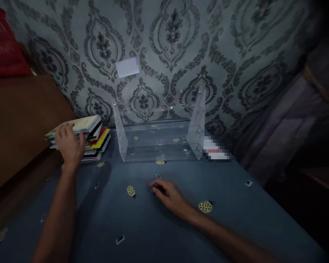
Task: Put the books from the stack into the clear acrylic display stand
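My left hand [69, 143] is at the near side of a stack of books [94, 146], its fingers over the top book [84, 123] and its thumb spread to the right. The top book has a pale cover, and its far edge sticks out over the uneven pile. My right hand [167, 194] rests low over the blue cloth, fingers curled in toward the thumb, with nothing visible in them. Beyond it, against the wall, stands a clear acrylic rack [156, 146] with see-through tiers and side panels.
A blue cloth [142, 223] with pineapple prints covers the surface. A brown wooden panel [19, 120] rises at left below a red item [5, 44]. White paper [127, 67] is on the patterned wall. A blurred-out item [216, 149] lies right of the rack; purple fabric [285, 120] hangs beyond.
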`<state>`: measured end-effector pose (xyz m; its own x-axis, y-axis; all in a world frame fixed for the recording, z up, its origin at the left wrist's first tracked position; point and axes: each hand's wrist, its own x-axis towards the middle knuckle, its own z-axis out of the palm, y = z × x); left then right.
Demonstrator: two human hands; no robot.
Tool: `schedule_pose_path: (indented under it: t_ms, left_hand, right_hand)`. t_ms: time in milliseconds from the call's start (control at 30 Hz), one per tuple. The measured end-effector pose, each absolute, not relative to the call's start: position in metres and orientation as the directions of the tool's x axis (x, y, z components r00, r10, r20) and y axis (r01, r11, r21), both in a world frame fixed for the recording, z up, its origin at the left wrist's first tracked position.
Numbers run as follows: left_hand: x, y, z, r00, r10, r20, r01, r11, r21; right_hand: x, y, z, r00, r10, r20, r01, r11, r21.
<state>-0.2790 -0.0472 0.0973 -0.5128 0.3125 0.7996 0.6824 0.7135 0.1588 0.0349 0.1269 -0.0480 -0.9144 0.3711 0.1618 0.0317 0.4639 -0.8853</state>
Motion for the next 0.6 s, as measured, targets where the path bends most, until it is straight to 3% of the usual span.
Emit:
schedule_pose_path:
  t_ms: [333, 600]
  left_hand:
    - [-0.306, -0.036, 0.081, -0.647, 0.378, 0.662, 0.586, 0.802, 0.114]
    - [-0.304, -0.034, 0.089, -0.655, 0.361, 0.663, 0.531, 0.845, 0.064]
  right_hand:
    - [0.032, 0.127, -0.054, -0.912, 0.388, 0.137, 0.052, 0.438, -0.898]
    - [0.031, 0.129, -0.058, -0.911, 0.392, 0.127, 0.049, 0.409, -0.911]
